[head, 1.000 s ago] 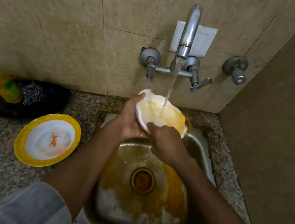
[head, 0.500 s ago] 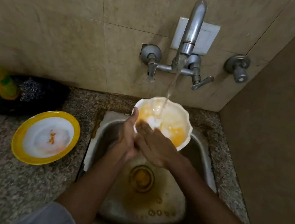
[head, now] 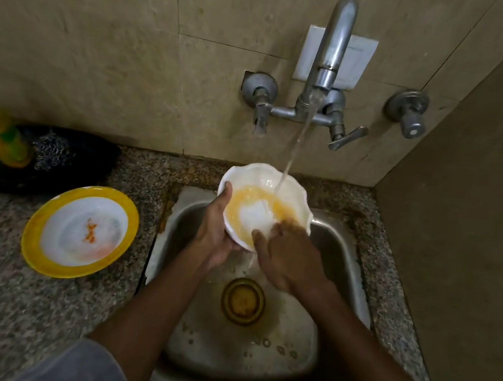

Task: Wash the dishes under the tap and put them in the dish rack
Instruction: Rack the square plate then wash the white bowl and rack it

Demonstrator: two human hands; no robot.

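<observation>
Currently mid-wash on the first dish: the left hand (head: 217, 237) has its grip curled around the near-left rim of the white bowl (head: 262, 191), holding it tilted over the sink (head: 350, 250) under the running tap (head: 329, 60), while the right hand (head: 289, 258) rubs inside the bowl with its fingers, grasping nothing that shows. Yellow residue still rings the bowl's inside, so rinsing looks unfinished. A yellow-rimmed plate (head: 80, 231) with orange specks waits unwashed on the surface (head: 6, 318) left of the sink; no dish rack is in view, so nothing appears racked yet.
</observation>
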